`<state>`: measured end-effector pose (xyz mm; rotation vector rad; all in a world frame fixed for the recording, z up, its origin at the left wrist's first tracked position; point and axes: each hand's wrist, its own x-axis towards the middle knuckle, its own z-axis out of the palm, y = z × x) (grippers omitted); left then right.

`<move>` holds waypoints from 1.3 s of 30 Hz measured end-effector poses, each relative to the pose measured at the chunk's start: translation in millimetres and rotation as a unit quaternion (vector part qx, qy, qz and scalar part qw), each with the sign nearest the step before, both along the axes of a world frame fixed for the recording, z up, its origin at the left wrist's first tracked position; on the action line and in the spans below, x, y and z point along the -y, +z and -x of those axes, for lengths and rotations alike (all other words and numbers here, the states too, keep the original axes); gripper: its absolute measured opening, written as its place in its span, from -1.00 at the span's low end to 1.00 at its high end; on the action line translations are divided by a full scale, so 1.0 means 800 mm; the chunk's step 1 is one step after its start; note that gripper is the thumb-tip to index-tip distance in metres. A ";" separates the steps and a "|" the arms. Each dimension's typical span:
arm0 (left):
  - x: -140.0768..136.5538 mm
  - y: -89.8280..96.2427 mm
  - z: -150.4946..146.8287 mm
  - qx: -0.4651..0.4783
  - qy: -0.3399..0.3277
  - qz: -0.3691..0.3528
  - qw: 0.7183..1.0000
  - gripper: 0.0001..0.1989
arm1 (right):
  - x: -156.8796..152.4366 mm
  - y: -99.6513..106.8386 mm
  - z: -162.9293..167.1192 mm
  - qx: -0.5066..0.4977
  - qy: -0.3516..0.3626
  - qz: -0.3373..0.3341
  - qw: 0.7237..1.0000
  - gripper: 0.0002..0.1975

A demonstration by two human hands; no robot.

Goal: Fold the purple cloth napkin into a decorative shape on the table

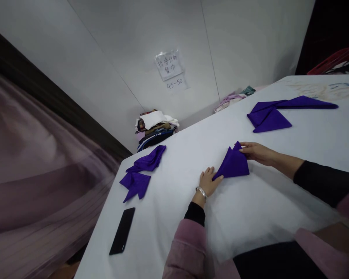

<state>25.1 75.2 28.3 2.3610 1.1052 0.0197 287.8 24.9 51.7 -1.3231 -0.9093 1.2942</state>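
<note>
Left hand: flat, fingers together, pressing the lower tip of the folded purple cloth napkin.
Right hand: fingertips pinning the napkin's upper corner.
Napkin: between both hands, lying on the white table.
Left of left hand: two folded purple napkins, black phone.
Beyond right hand: another folded purple napkin.

3 purple napkins, 1 phone, 2 cloth piles, 1 paper sign, 1 tabletop, 2 hands.
</note>
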 end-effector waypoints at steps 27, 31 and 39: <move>0.026 -0.012 -0.005 0.067 0.119 -0.055 0.989 -0.62 | -0.064 -0.043 -0.008 0.163 0.041 0.069 0.983 -0.51; 0.029 -0.012 -0.008 0.069 0.132 -0.065 0.987 -0.62 | -0.072 -0.050 -0.009 0.195 0.030 0.069 0.978 -0.54; 0.030 -0.015 -0.009 0.083 0.141 -0.076 0.984 -0.63 | -0.087 -0.074 -0.014 0.269 -0.021 0.016 0.963 -0.43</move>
